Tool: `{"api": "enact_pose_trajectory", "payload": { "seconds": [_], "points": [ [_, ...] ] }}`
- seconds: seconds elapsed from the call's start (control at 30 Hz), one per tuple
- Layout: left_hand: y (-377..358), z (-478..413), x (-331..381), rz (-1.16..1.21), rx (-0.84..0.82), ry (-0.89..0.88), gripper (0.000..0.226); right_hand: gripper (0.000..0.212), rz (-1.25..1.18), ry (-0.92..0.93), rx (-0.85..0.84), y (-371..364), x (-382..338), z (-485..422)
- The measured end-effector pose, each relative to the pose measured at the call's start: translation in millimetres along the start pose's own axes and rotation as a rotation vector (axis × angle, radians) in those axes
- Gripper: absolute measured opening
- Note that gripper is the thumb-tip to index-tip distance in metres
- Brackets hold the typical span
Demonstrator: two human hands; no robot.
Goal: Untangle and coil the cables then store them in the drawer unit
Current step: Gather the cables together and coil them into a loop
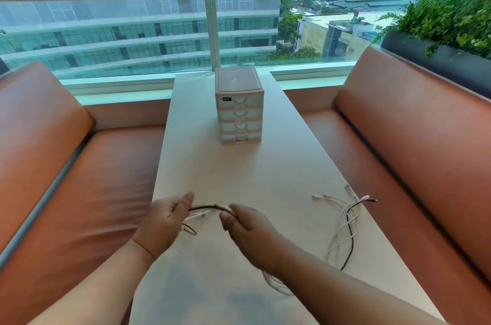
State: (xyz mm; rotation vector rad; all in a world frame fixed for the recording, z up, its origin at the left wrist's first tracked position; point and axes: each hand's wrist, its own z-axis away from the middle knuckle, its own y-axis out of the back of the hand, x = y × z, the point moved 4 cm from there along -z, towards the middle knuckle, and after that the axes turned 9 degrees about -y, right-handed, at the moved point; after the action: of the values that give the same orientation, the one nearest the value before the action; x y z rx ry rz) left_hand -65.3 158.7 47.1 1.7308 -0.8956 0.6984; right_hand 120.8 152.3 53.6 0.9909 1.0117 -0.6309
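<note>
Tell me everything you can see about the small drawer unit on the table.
The drawer unit is a small plastic tower with a beige frame, a flat top and four stacked drawers with translucent fronts, each with a handle recess. A small dark label sits at the top drawer's left corner. All four drawers look shut. It stands upright at the far end of the white table, near the window; only the table touches it.
</note>
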Motion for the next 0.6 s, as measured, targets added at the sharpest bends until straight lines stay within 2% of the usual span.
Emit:
{"api": "enact_pose_trajectory", "payload": {
  "seconds": [0.07, 0.13, 0.23, 0.33, 0.43, 0.53, 0.6],
  "points": [
    [10, -6, -11, 0.143, 0.07, 0.142, 0.054, 0.034, -0.043, 0.028, 0.085, 17, -2, -6],
    [15, -11, -15, 0.205, 0.143, 0.218, 0.046, 0.034, -0.04, 0.037, 0.099, 26, -4, -10],
    [15, -18, -7, 0.285, 0.224, 0.256, 0.046, 0.031, -0.08, 0.012, 0.028, 31, -9, -11],
    [22, -25, 7, 0.295, 0.271, 0.248, 0.048, 0.017, 0.118, 0.031, -0.071, 37, -29, -10],
    [26, -29, 29, 0.275, 0.219, 0.181, 0.05, 0.024, 0.293, 0.064, -0.111, 38, -59, -10],
    [22, -33, 53, 0.29, 0.122, 0.129, 0.054, 0.026, 0.271, 0.07, -0.171, 30, -89, -9],
    [19, -36, 66, 0.383, 0.056, 0.099, 0.057, 0.027, 0.232, 0.088, -0.12, 31, -104, -11]
  ]
}}
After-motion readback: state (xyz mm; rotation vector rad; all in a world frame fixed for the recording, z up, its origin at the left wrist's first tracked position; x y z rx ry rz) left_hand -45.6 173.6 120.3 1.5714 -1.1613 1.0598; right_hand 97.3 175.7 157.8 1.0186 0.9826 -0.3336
